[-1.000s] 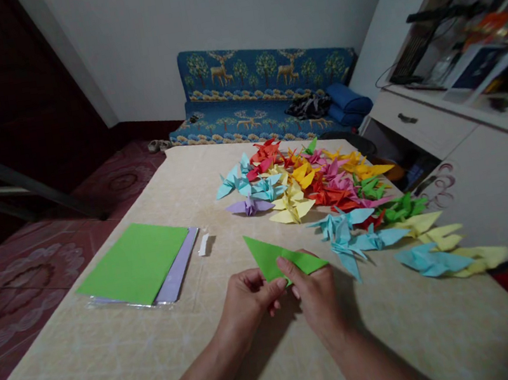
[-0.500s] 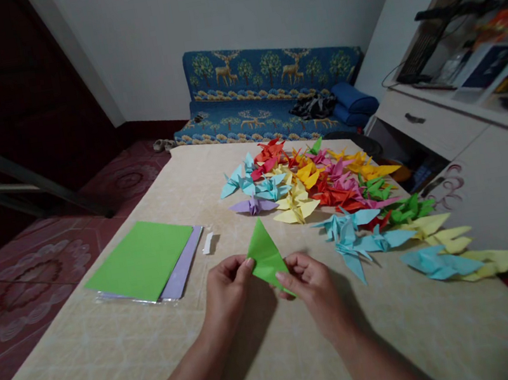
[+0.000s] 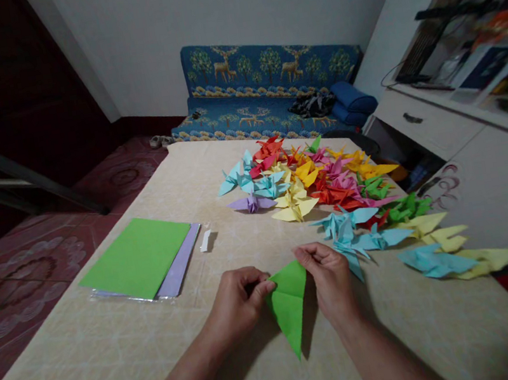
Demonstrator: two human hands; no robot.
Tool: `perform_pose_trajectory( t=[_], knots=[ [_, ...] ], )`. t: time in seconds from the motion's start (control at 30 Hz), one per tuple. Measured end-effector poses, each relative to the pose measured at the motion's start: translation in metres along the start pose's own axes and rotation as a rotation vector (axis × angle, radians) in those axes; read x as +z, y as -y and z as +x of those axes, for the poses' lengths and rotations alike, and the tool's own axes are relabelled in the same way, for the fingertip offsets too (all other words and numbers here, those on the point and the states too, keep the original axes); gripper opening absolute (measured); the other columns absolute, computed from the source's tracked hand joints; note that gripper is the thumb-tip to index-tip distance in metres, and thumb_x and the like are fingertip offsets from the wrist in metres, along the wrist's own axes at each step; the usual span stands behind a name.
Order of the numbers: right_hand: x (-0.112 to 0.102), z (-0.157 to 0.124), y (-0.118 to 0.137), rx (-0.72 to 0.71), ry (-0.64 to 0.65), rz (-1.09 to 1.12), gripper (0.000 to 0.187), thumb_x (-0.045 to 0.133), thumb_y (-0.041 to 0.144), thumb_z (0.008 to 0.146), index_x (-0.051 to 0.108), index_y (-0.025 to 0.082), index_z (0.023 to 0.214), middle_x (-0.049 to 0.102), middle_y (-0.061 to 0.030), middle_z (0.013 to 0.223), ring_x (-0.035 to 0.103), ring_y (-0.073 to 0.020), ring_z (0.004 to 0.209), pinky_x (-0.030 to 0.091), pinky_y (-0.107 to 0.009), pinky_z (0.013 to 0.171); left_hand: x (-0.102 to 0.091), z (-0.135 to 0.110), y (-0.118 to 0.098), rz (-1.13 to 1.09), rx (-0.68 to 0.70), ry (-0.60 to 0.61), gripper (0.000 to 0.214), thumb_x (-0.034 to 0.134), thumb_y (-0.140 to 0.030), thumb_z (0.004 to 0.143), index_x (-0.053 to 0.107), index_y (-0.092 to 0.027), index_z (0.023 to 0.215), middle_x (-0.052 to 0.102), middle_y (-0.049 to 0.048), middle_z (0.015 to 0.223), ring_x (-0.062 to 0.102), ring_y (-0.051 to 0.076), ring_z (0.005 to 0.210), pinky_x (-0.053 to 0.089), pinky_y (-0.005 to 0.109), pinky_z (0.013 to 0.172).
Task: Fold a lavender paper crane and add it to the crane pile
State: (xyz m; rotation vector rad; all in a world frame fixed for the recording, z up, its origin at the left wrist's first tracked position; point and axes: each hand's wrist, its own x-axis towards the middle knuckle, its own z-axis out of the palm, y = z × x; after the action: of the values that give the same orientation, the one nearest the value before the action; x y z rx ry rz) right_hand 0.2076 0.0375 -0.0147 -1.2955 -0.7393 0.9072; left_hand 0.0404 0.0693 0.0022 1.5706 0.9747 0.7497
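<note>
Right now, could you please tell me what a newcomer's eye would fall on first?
Probably the colourful paper birds, spread over the right side of the table. Next might come the folded green paper, held between the left hand and the right hand in the lower middle of the view. Beyond the table, the patterned blue sofa also stands out.
</note>
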Motion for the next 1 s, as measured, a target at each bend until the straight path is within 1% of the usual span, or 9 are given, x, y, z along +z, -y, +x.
perform_pose_trajectory(
  t=[0.1, 0.2, 0.27, 0.33, 0.43, 0.5, 0.63, 0.8, 1.0],
  knots=[
    [-0.002, 0.004, -0.004, -0.027, -0.078, 0.05, 0.027, 0.073, 0.043, 0.076, 0.061, 0.02, 0.07, 0.051, 0.0055, 0.056, 0.045, -0.0112, 0.05, 0.036, -0.023, 0.048, 0.0, 0.003, 0.002, -0.135, -0.081, -0.032, 0.037, 0.067, -0.044, 0.078, 0.06, -0.015, 0.056, 0.05, 0.0002, 0.054, 0.042, 0.013, 0.054, 0.029, 0.023, 0.051],
    [0.003, -0.001, 0.001, -0.082, -0.09, 0.116, 0.028, 0.067, 0.045, 0.083, 0.06, 0.019, 0.076, 0.047, 0.006, 0.055, 0.042, -0.0101, 0.05, 0.034, -0.022, 0.048, 0.0, 0.006, 0.0, -0.356, -0.209, -0.169, 0.044, 0.069, -0.053, 0.072, 0.052, -0.017, 0.054, 0.042, -0.0043, 0.049, 0.035, 0.009, 0.047, 0.024, 0.021, 0.045],
    [0.009, -0.008, 0.006, -0.059, -0.019, 0.136, 0.028, 0.063, 0.047, 0.086, 0.061, 0.019, 0.085, 0.05, 0.0046, 0.061, 0.043, -0.0097, 0.052, 0.034, -0.021, 0.049, 0.0, 0.008, -0.004, -0.498, -0.274, -0.236, 0.047, 0.072, -0.057, 0.066, 0.049, -0.018, 0.054, 0.039, -0.0064, 0.046, 0.032, 0.008, 0.043, 0.023, 0.021, 0.043],
    [0.015, -0.017, 0.011, -0.008, 0.099, 0.124, 0.031, 0.061, 0.049, 0.087, 0.062, 0.02, 0.096, 0.056, 0.0022, 0.07, 0.047, -0.0102, 0.056, 0.036, -0.021, 0.051, -0.001, 0.009, -0.008, -0.554, -0.28, -0.251, 0.049, 0.076, -0.059, 0.059, 0.05, -0.018, 0.054, 0.041, -0.0067, 0.045, 0.032, 0.007, 0.041, 0.024, 0.02, 0.043],
    [0.023, -0.028, 0.015, 0.053, 0.287, 0.147, 0.039, 0.064, 0.05, 0.085, 0.058, 0.022, 0.112, 0.061, -0.0011, 0.082, 0.054, -0.0137, 0.066, 0.042, -0.022, 0.056, -0.002, 0.01, -0.013, -0.549, -0.267, -0.237, 0.049, 0.077, -0.06, 0.058, 0.052, -0.017, 0.054, 0.044, -0.0058, 0.044, 0.035, 0.007, 0.041, 0.026, 0.021, 0.043],
    [0.026, -0.032, 0.016, 0.064, 0.344, 0.161, 0.04, 0.065, 0.049, 0.084, 0.056, 0.023, 0.114, 0.062, -0.0024, 0.089, 0.057, -0.0154, 0.071, 0.043, -0.023, 0.058, -0.002, 0.01, -0.014, -0.543, -0.263, -0.205, 0.049, 0.076, -0.06, 0.059, 0.051, -0.018, 0.052, 0.046, -0.005, 0.043, 0.037, 0.008, 0.04, 0.026, 0.021, 0.042],
    [0.025, -0.032, 0.018, 0.058, 0.329, 0.145, 0.035, 0.063, 0.047, 0.087, 0.057, 0.023, 0.111, 0.062, -0.0025, 0.094, 0.058, -0.0156, 0.076, 0.046, -0.023, 0.062, 0.002, 0.008, -0.009, -0.53, -0.258, -0.179, 0.048, 0.074, -0.059, 0.062, 0.052, -0.017, 0.053, 0.047, -0.0043, 0.043, 0.037, 0.008, 0.039, 0.026, 0.021, 0.042],
    [0.022, -0.029, 0.013, 0.041, 0.255, 0.124, 0.022, 0.064, 0.042, 0.088, 0.062, 0.022, 0.097, 0.059, 0.0017, 0.082, 0.054, -0.0118, 0.069, 0.043, -0.019, 0.058, 0.005, 0.006, -0.009, -0.479, -0.25, -0.121, 0.046, 0.071, -0.057, 0.068, 0.055, -0.015, 0.056, 0.051, -0.0022, 0.046, 0.04, 0.008, 0.041, 0.028, 0.021, 0.043],
    [0.023, -0.03, 0.016, 0.006, 0.278, 0.108, 0.022, 0.064, 0.04, 0.088, 0.063, 0.021, 0.1, 0.063, -0.0001, 0.085, 0.056, -0.0122, 0.071, 0.045, -0.02, 0.06, 0.003, 0.007, -0.015, -0.506, -0.266, -0.11, 0.045, 0.072, -0.056, 0.065, 0.06, -0.012, 0.058, 0.057, 0.0008, 0.048, 0.045, 0.009, 0.042, 0.032, 0.021, 0.044]
  ],
)
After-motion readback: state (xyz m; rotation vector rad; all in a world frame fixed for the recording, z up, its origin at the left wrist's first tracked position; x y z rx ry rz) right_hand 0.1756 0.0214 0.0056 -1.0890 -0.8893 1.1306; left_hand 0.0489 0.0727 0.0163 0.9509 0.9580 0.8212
